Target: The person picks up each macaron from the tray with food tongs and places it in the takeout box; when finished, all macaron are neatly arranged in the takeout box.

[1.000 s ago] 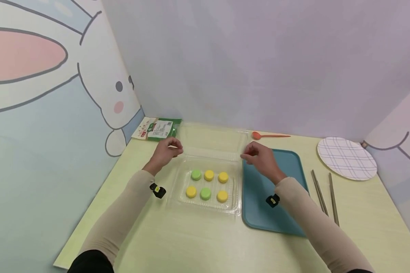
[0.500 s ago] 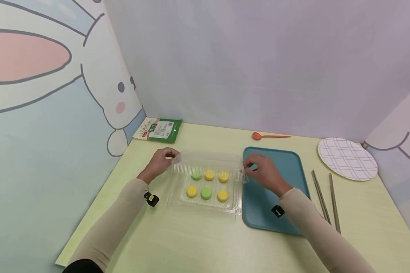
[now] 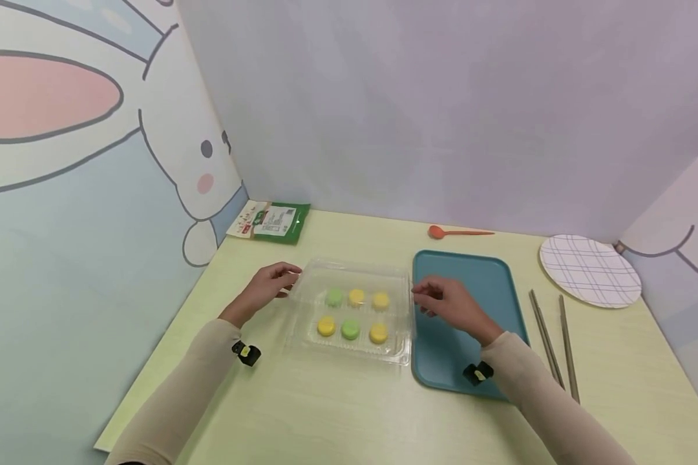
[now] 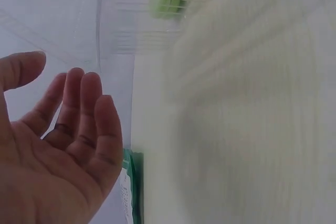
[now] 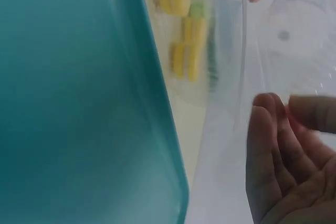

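A clear plastic clamshell box (image 3: 349, 354) holds several yellow macarons (image 3: 379, 333) and green macarons (image 3: 351, 329) in two rows. Its hinged lid (image 3: 355, 274) hangs tilted over them. My left hand (image 3: 269, 284) is just left of the lid; in the left wrist view its fingers (image 4: 74, 108) are loosely bent, thumb apart, holding nothing. At the lid's right edge is my right hand (image 3: 450, 302), above a blue tray. The right wrist view shows its thumb and fingers (image 5: 261, 145) bent toward each other with a small gap, close beside the clear lid.
The blue tray (image 3: 471, 278) lies right of the box. Beyond it are metal chopsticks (image 3: 547, 339) and a checked plate (image 3: 590, 270). An orange spoon (image 3: 459, 232) and a green-and-white packet (image 3: 270, 221) lie along the back, below the wall.
The lid has swung from lying back to over the macarons. Both hands moved toward the front with it; the left fingers have come off its edge, and the right fingers have loosened.
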`<state>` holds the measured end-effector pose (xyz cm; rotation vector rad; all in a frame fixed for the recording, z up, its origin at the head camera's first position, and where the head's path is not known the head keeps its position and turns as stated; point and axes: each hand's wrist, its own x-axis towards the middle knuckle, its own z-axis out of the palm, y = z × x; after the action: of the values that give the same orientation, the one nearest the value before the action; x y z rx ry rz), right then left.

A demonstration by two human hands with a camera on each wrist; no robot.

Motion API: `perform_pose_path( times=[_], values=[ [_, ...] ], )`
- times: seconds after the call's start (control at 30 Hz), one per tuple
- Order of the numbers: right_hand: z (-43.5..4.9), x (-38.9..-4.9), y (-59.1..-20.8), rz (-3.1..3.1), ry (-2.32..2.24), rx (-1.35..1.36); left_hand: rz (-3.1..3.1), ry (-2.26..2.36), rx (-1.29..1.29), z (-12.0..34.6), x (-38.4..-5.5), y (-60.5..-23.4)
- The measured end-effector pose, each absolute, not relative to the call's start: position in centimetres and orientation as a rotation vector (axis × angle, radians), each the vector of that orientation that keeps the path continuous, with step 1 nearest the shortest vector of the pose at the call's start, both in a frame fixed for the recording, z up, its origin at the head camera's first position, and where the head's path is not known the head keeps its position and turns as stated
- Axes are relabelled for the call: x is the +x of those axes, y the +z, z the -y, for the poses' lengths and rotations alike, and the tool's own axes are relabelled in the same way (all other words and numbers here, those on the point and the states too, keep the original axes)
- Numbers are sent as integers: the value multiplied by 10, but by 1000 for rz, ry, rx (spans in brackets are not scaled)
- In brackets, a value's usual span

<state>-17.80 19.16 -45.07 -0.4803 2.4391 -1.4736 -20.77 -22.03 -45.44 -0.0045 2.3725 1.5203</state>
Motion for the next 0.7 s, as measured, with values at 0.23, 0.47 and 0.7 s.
perform_pose_path(
  times=[0.23, 0.47, 0.7],
  values=[
    [-186, -164, -451, -2194, -1660, -214, -2313, 1511, -1, 223, -196, -456],
    [-179, -162, -460, -2169, -1655, -148, -2327, 1467, -34, 219, -192, -466],
    [-177, -157, -463, -2194, -1634, -104, -2336, 1480, -80, 216, -184, -469]
  ],
)
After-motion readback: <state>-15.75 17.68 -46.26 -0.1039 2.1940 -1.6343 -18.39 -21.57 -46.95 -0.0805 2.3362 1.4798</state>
